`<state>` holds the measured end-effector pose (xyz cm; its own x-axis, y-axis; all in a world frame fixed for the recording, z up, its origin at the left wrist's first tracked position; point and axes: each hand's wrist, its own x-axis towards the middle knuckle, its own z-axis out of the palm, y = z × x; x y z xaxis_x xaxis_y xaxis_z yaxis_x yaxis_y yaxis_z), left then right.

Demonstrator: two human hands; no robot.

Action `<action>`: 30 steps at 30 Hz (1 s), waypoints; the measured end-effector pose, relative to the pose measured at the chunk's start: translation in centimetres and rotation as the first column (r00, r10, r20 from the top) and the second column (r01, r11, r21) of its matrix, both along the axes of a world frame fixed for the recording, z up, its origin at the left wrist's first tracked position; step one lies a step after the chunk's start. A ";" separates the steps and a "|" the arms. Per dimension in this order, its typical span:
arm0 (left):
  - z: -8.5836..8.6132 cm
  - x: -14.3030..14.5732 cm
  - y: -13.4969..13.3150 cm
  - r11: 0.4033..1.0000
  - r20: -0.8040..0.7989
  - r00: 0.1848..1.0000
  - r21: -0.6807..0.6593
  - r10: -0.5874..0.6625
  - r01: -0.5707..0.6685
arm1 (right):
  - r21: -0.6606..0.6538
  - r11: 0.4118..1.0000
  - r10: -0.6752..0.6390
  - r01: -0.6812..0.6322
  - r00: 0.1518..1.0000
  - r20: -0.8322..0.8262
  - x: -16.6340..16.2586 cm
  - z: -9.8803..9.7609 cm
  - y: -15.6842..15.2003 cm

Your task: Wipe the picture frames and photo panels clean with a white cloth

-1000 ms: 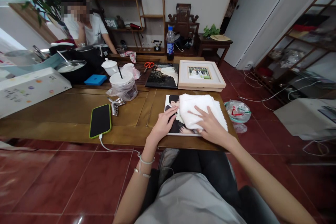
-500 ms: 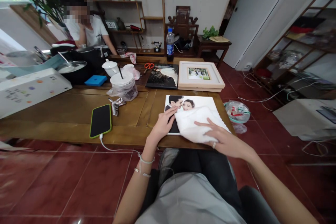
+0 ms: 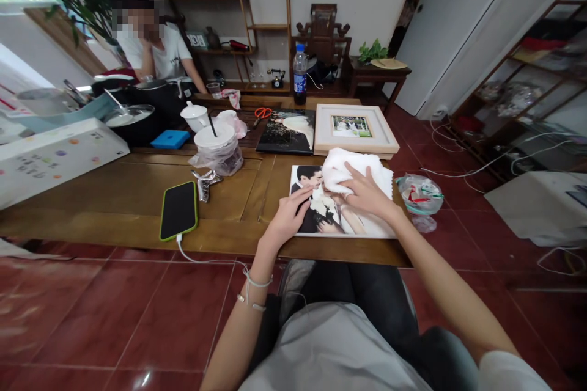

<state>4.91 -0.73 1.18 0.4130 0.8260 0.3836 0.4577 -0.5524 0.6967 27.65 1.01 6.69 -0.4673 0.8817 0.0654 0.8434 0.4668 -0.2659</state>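
Note:
A flat wedding photo panel (image 3: 321,217) lies on the near right part of the low wooden table (image 3: 128,195). My left hand (image 3: 288,217) rests on the panel's left edge with fingers stretched flat, holding nothing. My right hand (image 3: 364,192) presses a white cloth (image 3: 351,168) onto the upper part of the panel, fingers spread over the cloth. The cloth hides the panel's top right corner.
Behind the panel lie a framed photo (image 3: 352,128) and a dark photo panel (image 3: 287,131). A phone in a green case (image 3: 178,209) with a cable, a metal clip (image 3: 205,182), a bagged cup (image 3: 215,148), a teapot (image 3: 194,116), scissors (image 3: 262,112) and a bottle (image 3: 299,78) are around. Another person (image 3: 153,49) sits far left.
My right hand has pushed the cloth from the panel's near edge up to its far end, uncovering the lower picture. My left hand has stayed on the left edge.

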 end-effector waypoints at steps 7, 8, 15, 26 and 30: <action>-0.1 0.2 0.0 0.999 -0.006 0.999 -0.018 0.043 -0.043 | 0.018 0.990 0.140 -0.143 0.983 0.122 -2.4 0.3 -6.9; -0.1 0.2 -0.1 0.999 -0.014 0.999 -0.023 0.043 -0.043 | 0.007 0.985 0.171 -0.173 0.978 0.122 -2.5 0.5 -8.2; 0.0 0.1 -0.2 0.999 -0.013 1.000 -0.029 0.016 -0.017 | -0.171 0.934 0.310 -0.315 0.949 -0.054 0.5 2.3 -12.1; 0.2 0.2 -0.3 0.999 -0.017 1.000 -0.036 0.021 -0.022 | -0.103 0.982 -0.173 0.161 0.977 -0.127 6.8 -0.7 -5.1; 0.3 0.2 -0.3 0.999 0.000 1.000 -0.041 0.007 -0.007 | 0.060 0.979 -0.194 0.194 0.981 0.005 3.2 -0.5 -3.5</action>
